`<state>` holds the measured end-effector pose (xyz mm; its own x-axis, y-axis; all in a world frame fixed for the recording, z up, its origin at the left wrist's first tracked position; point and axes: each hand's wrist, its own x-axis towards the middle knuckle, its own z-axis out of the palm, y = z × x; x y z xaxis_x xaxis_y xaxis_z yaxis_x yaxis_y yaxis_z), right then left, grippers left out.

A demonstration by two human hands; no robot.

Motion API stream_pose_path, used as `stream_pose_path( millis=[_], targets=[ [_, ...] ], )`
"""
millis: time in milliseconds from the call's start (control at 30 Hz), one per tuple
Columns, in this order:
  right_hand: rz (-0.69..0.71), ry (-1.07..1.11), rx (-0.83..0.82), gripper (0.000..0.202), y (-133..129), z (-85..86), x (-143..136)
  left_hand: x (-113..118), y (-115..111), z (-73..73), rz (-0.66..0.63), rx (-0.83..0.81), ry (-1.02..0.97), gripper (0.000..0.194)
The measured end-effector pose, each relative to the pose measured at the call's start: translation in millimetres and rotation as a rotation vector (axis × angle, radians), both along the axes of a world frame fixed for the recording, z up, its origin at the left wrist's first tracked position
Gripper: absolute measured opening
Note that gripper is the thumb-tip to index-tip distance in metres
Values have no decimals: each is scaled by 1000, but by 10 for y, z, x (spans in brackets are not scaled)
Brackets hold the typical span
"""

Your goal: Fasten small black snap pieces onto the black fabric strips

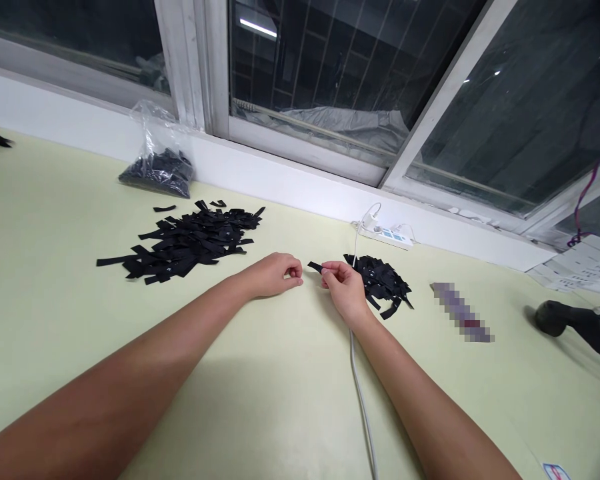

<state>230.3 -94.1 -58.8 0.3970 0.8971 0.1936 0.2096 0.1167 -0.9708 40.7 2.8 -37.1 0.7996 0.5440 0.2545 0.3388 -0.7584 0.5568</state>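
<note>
Between the thumb and fingers of my right hand (345,290) is a short black fabric strip (315,267), its free end pointing left. That hand is beside the smaller pile of black strips (383,280), partly covering its left edge. My left hand (276,275) hovers over or rests on the table a little to the left; which of these, I cannot tell. Its fingers are loosely curled, with a small gap to the thumb and nothing seen between them. Behind it and to the left spreads a larger heap of black strips (195,243), some with small white marks.
A clear plastic bag (157,170) of dark pieces stands by the wall. A white power strip (387,235) sits at the back, and a grey cable (360,393) runs under my right wrist. Rightward are a blurred-out object (460,313) and a black stand (575,317).
</note>
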Motion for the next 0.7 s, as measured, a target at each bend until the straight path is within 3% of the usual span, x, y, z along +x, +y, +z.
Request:
stream_pose_path(
  millis=[300, 500, 700],
  targets=[
    [-22, -9, -25, 35, -20, 26, -18, -10, 49, -2, 39, 55, 69, 25],
    [-24, -13, -29, 33, -42, 82, -37, -29, 41, 35, 23, 29, 86, 23],
    [-26, -23, -28, 32, -29, 26, -61, -89, 13, 103, -20, 15, 79, 18]
  ],
)
